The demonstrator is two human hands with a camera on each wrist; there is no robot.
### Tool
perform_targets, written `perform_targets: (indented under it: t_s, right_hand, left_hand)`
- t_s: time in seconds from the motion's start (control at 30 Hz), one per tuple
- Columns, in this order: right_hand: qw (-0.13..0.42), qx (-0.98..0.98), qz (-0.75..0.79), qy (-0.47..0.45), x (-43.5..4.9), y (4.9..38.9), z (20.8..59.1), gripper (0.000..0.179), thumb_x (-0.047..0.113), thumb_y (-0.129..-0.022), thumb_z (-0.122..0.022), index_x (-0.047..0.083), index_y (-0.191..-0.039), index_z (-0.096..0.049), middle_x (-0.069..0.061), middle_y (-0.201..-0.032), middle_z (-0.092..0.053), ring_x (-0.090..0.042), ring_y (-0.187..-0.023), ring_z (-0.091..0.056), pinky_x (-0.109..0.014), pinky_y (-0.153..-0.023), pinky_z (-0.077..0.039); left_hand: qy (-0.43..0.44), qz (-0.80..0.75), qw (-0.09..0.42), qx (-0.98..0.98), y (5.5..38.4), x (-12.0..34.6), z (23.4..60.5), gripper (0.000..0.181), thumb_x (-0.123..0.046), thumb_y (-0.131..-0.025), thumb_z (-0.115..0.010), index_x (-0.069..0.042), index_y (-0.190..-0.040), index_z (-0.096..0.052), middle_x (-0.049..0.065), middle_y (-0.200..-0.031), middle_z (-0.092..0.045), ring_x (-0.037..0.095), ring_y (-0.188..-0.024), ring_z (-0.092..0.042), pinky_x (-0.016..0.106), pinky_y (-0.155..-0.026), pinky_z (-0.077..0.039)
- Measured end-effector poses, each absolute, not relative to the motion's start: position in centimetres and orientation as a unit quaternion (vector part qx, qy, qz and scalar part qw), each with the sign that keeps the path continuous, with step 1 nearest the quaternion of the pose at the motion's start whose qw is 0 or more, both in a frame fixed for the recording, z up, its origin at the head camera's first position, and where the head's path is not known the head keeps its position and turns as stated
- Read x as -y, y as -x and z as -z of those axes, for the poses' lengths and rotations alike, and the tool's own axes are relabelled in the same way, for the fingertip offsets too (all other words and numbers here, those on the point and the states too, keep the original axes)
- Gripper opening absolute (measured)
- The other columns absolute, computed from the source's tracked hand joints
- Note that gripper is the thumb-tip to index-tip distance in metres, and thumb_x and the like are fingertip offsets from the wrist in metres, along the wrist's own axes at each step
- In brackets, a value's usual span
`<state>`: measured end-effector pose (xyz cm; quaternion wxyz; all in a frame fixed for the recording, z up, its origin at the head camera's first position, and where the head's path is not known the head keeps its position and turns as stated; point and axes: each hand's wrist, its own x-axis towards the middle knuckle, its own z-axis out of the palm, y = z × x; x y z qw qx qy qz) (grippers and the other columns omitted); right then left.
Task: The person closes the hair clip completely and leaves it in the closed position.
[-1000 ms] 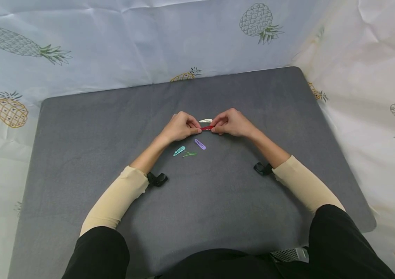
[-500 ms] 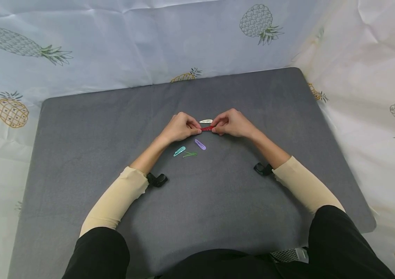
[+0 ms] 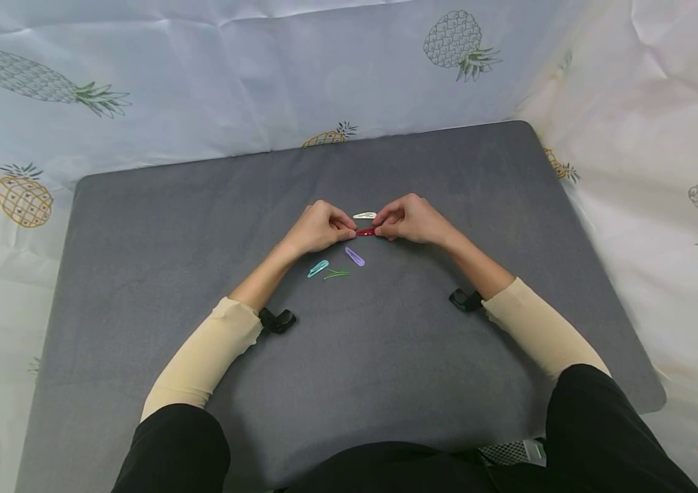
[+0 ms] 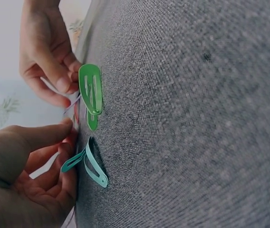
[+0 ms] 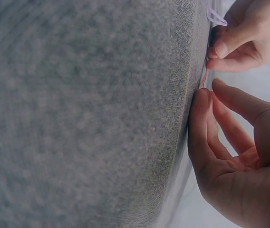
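Observation:
A red snap hair clip (image 3: 366, 232) lies between my two hands near the middle of the grey table. My left hand (image 3: 322, 227) pinches its left end with thumb and fingers. At its right end my right hand (image 3: 409, 220) pinches it in the same way. The fingertips hide both ends. A white hair clip (image 3: 364, 215) lies just beyond, a purple one (image 3: 355, 256) just on the near side. Closer to me are a teal hair clip (image 4: 95, 166) and a green one (image 4: 91, 88), both standing with their two parts spread.
A grey cloth covers the table (image 3: 349, 370). Pineapple-printed curtains (image 3: 213, 82) hang along the back and sides. A black camera mount (image 3: 277, 320) sits on the left wrist, and another (image 3: 466, 299) on the right.
The red clip has tilted and come slightly toward me between the fingertips. Both hands have stayed nearly in place, and the other clips have not moved.

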<state>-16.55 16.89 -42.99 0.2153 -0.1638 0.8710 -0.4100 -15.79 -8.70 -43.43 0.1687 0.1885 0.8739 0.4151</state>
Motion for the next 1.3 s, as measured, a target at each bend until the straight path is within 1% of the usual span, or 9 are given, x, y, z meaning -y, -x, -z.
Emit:
perform_targets:
  t_s: [0.27,0.47,0.63,0.8,0.93,1.13,1.3]
  right_hand:
    - [0.219,-0.862,0.424,0.169,-17.0,16.5,43.1,0.016,0.015,-0.098,-0.082,0.007,-0.112,-0.083,-0.012,-0.094,-0.084,-0.016,-0.074,-0.072,-0.024,-0.065,-0.05]
    - [0.225,-0.853,0.438,0.174,-17.0,16.2,42.9,0.017,0.014,-0.098,-0.082,0.005,-0.112,-0.083,-0.014,-0.096,-0.084,-0.017,-0.076,-0.074,-0.025,-0.067,-0.053]
    - [0.232,-0.835,0.46,0.192,-17.0,16.1,42.9,0.019,0.012,-0.098,-0.082,0.002,-0.114,-0.082,-0.018,-0.097,-0.084,-0.016,-0.078,-0.077,-0.026,-0.069,-0.056]
    - [0.256,-0.816,0.479,0.2,-16.8,15.9,42.8,0.022,0.011,-0.098,-0.082,-0.001,-0.116,-0.081,-0.019,-0.099,-0.084,-0.019,-0.08,-0.078,-0.03,-0.075,-0.06]
    - [0.273,-0.806,0.485,0.201,-16.6,15.5,42.7,0.021,0.009,-0.098,-0.08,-0.002,-0.117,-0.08,-0.019,-0.1,-0.084,-0.018,-0.082,-0.078,-0.032,-0.079,-0.063]
    - [0.291,-0.797,0.489,0.2,-16.1,15.0,43.1,0.021,0.009,-0.098,-0.081,-0.002,-0.115,-0.08,-0.016,-0.097,-0.084,-0.014,-0.079,-0.077,-0.029,-0.077,-0.063]
    - [0.311,-0.793,0.486,0.197,-15.6,14.6,43.4,0.02,0.008,-0.098,-0.081,-0.003,-0.115,-0.08,-0.015,-0.096,-0.084,-0.01,-0.078,-0.077,-0.029,-0.076,-0.064]
  left_hand:
    - [-0.196,-0.42,0.172,-0.869,15.8,8.7,43.5,0.014,-0.015,-0.099,-0.08,-0.005,-0.107,-0.085,0.013,-0.097,-0.083,0.003,-0.067,-0.062,0.02,-0.063,-0.046]
    - [-0.197,-0.421,0.179,-0.867,15.6,8.7,43.3,0.013,-0.017,-0.099,-0.081,-0.006,-0.104,-0.086,0.011,-0.092,-0.083,0.004,-0.065,-0.061,0.021,-0.062,-0.045]
    - [-0.203,-0.423,0.187,-0.863,15.5,8.8,43.0,0.014,-0.018,-0.098,-0.082,-0.005,-0.102,-0.086,0.011,-0.09,-0.083,0.002,-0.067,-0.062,0.021,-0.065,-0.046]
    - [-0.21,-0.419,0.215,-0.857,15.5,9.3,42.8,0.017,-0.02,-0.1,-0.08,-0.005,-0.102,-0.086,0.01,-0.088,-0.082,0.002,-0.067,-0.06,0.021,-0.066,-0.045]
    - [-0.214,-0.416,0.244,-0.849,15.4,9.8,42.6,0.02,-0.021,-0.101,-0.078,-0.003,-0.102,-0.086,0.009,-0.087,-0.081,0.004,-0.068,-0.058,0.022,-0.066,-0.045]
    - [-0.22,-0.414,0.274,-0.84,15.3,10.2,42.1,0.02,-0.02,-0.099,-0.079,-0.002,-0.101,-0.086,0.009,-0.086,-0.082,0.004,-0.07,-0.058,0.023,-0.068,-0.045]
    - [-0.213,-0.414,0.281,-0.839,15.2,10.2,42.2,0.018,-0.02,-0.098,-0.08,-0.003,-0.099,-0.086,0.008,-0.083,-0.082,0.003,-0.068,-0.059,0.022,-0.067,-0.046]
